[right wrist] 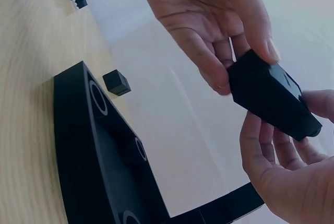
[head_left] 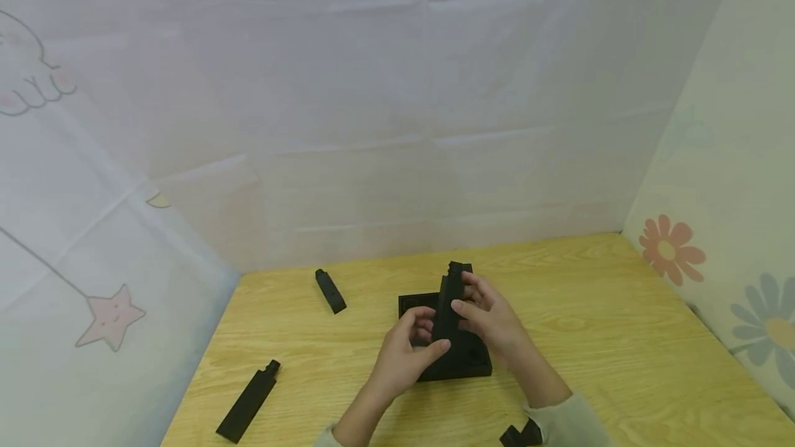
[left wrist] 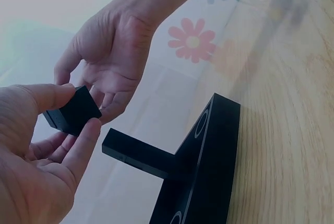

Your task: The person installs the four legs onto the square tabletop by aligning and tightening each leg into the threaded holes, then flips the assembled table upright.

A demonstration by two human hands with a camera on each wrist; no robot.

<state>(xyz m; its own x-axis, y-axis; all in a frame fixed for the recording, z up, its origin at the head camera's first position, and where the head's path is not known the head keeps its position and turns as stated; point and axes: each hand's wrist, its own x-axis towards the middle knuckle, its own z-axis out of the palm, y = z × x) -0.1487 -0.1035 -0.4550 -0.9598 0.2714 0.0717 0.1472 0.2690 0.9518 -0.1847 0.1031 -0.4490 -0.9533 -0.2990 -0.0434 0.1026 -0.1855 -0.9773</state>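
Above a black base (head_left: 456, 368), both hands hold a black, bar-shaped piece (head_left: 447, 309) with a notched end, tilted with that end upward. My left hand (head_left: 400, 357) pinches its lower end between thumb and fingers, as the left wrist view also shows on the dark block end (left wrist: 78, 112). Higher up, my right hand (head_left: 493, 316) grips the piece's right side. Ring-marked round recesses show on the base (right wrist: 99, 98) near its corners. A black post (left wrist: 141, 153) sticks out from the base, apart from the held piece. The hands hide part of the base in the head view.
On the wooden table (head_left: 596, 309), a short black piece (head_left: 330, 292) lies at the back left and a longer notched one (head_left: 248, 402) at the front left. Another black piece (head_left: 522, 435) sits by the right sleeve. Printed cloth walls (head_left: 397, 123) surround the table's back and sides.
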